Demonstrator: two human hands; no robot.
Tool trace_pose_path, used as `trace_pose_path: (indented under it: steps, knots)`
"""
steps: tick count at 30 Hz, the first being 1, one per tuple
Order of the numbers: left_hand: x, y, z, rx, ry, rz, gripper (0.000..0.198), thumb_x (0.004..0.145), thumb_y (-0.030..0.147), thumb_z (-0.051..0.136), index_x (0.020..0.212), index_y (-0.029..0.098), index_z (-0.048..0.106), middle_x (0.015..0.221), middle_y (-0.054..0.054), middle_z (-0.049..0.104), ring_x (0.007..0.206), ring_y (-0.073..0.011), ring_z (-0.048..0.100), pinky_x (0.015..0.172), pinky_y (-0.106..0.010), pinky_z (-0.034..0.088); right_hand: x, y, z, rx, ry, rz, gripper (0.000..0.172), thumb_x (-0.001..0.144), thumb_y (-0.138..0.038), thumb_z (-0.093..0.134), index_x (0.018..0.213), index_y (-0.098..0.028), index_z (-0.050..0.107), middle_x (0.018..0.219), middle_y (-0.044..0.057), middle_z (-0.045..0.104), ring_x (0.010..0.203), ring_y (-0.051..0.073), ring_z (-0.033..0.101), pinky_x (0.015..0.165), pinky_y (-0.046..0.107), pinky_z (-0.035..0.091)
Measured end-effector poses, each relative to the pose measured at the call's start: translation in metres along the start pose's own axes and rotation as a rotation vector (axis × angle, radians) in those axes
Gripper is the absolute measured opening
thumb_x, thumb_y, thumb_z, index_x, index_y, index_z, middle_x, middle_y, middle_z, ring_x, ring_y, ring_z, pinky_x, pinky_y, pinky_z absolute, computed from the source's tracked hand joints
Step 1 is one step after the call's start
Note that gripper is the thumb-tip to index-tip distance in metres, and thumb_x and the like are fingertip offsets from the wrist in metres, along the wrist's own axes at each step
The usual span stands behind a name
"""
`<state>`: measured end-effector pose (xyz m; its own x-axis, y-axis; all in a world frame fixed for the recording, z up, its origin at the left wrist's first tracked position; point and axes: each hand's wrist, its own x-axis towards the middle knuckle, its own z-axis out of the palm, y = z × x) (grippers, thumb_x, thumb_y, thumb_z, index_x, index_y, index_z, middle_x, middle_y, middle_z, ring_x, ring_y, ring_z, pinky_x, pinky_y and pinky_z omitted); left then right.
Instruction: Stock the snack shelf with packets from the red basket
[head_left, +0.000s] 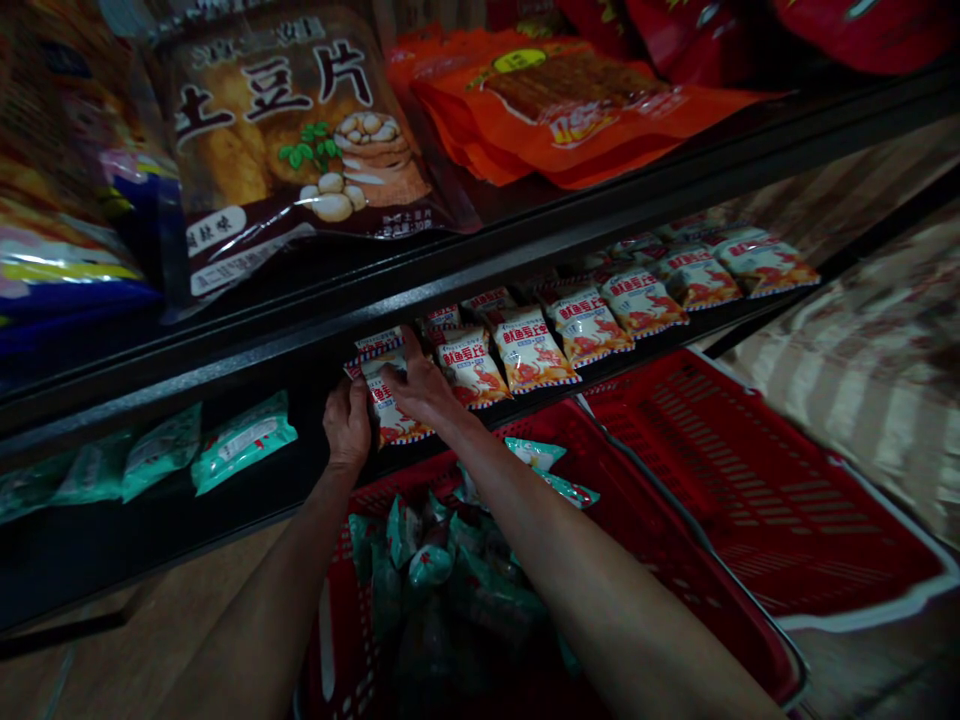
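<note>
Both hands reach to the lower shelf (525, 390). My left hand (346, 425) is curled on the left edge of an orange-and-white snack packet (390, 415) at the left end of a row. My right hand (420, 385) lies over the same packet with fingers spread, pressing on its top. Further packets of the same kind (529, 350) run to the right along the shelf.
Below my arms a red basket (660, 560) holds several teal snack packets (442, 570); a second red basket (787, 500) stands to its right. Teal packets (240, 440) lie on the shelf at left. Large potato-chip bags (292, 140) and orange packs (570, 100) fill the upper shelf.
</note>
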<state>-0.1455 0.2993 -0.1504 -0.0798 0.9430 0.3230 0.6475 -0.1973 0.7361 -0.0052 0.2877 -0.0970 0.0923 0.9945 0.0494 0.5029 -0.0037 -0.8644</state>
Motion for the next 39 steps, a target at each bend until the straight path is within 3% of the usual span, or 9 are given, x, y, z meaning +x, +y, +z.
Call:
trace_pose_path:
  steps: [5,9,15,21,25,29,34,39]
  knots:
    - [0.0,-0.006,0.003,-0.006,-0.001,0.011,0.049,0.092,0.048,0.028,0.102,0.016,0.063,0.103,-0.013,0.067,0.1,-0.0241,0.06,0.091,-0.037,0.044,-0.001,0.001,0.003,0.002,0.043,-0.051,0.064,0.087,-0.024,0.045,0.145,-0.011,0.023,0.129,0.014,0.057,0.114,0.022,0.057,0.098,0.035,0.045]
    - [-0.003,-0.007,0.002,-0.008,0.098,0.047,0.05,0.091,0.048,0.029,0.108,0.014,0.062,0.11,-0.014,0.065,0.108,-0.0235,0.058,0.096,-0.037,0.041,-0.001,0.001,0.006,-0.02,0.076,-0.042,0.062,0.087,-0.022,0.043,0.145,-0.015,0.024,0.13,0.013,0.056,0.115,0.024,0.056,0.098,0.04,0.046]
    - [-0.008,-0.004,0.002,0.056,0.137,0.211,0.055,0.091,0.05,0.032,0.119,0.01,0.057,0.117,-0.017,0.061,0.114,-0.024,0.054,0.101,-0.038,0.038,0.0,-0.002,0.002,-0.045,0.12,-0.06,0.057,0.089,-0.021,0.043,0.144,-0.019,0.029,0.128,0.011,0.058,0.115,0.024,0.056,0.098,0.038,0.045]
    - [-0.007,-0.005,0.003,0.082,0.133,0.173,0.054,0.09,0.048,0.033,0.118,0.008,0.057,0.117,-0.019,0.061,0.115,-0.0254,0.054,0.101,-0.039,0.038,-0.002,-0.004,-0.001,-0.053,0.13,-0.145,0.057,0.087,-0.016,0.044,0.143,-0.02,0.031,0.129,0.008,0.057,0.121,0.021,0.051,0.105,0.037,0.038]
    - [-0.008,-0.005,0.002,0.093,0.143,0.171,0.051,0.09,0.046,0.034,0.117,0.01,0.058,0.118,-0.017,0.062,0.115,-0.0253,0.053,0.101,-0.04,0.038,-0.006,-0.003,-0.013,-0.124,0.177,-0.218,0.052,0.089,-0.015,0.039,0.14,-0.019,0.036,0.132,0.009,0.055,0.119,0.021,0.051,0.104,0.039,0.039]
    - [-0.008,-0.004,0.001,0.09,0.168,0.163,0.049,0.09,0.044,0.034,0.115,0.01,0.059,0.116,-0.017,0.063,0.113,-0.0249,0.054,0.1,-0.039,0.038,-0.014,0.0,-0.042,-0.242,0.225,-0.251,0.044,0.088,-0.017,0.043,0.131,-0.014,0.048,0.129,0.012,0.057,0.119,0.024,0.051,0.104,0.038,0.038]
    - [-0.012,0.001,-0.005,0.083,0.197,0.157,0.047,0.09,0.045,0.033,0.109,0.013,0.061,0.111,-0.014,0.064,0.109,-0.0239,0.056,0.098,-0.038,0.039,-0.03,0.0,-0.068,-0.328,0.071,-0.332,0.032,0.089,-0.019,0.044,0.116,-0.017,0.062,0.11,0.008,0.067,0.102,0.021,0.061,0.09,0.034,0.045]
    - [-0.041,0.011,-0.017,0.079,0.165,0.154,0.042,0.088,0.044,0.038,0.109,0.015,0.06,0.107,-0.013,0.064,0.106,-0.0241,0.056,0.096,-0.038,0.041,-0.052,-0.011,-0.061,-0.549,-0.174,-0.249,0.025,0.091,-0.019,0.044,0.101,-0.016,0.067,0.091,0.01,0.072,0.086,0.021,0.066,0.073,0.031,0.045]
